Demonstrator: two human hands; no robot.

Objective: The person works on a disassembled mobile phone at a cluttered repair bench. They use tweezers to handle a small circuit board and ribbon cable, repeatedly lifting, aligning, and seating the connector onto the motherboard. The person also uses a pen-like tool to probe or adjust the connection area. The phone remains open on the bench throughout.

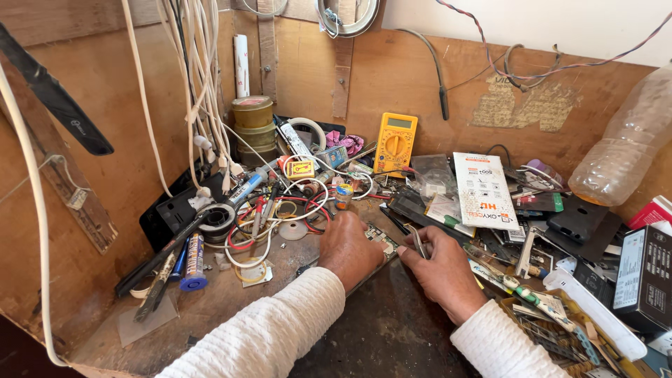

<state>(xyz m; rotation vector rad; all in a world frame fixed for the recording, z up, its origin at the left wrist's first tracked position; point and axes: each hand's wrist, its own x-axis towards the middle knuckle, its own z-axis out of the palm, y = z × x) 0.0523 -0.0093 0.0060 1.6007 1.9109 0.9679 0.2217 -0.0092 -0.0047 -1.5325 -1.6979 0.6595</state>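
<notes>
Left hand (pixel 348 250) curls down over a small circuit board (pixel 381 240) on the cluttered table (pixel 392 329), pinning its near end; right hand (pixel 441 269) just beside it pinches metal tweezers (pixel 418 243), tips at the board. Farther back: tangled wires (pixel 280 217), yellow multimeter (pixel 395 142) leaning on the wooden wall, plastic bottle (pixel 626 150) far right.

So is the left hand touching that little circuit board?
Touching: the head view shows the left hand resting over the circuit board, covering one end.
</notes>
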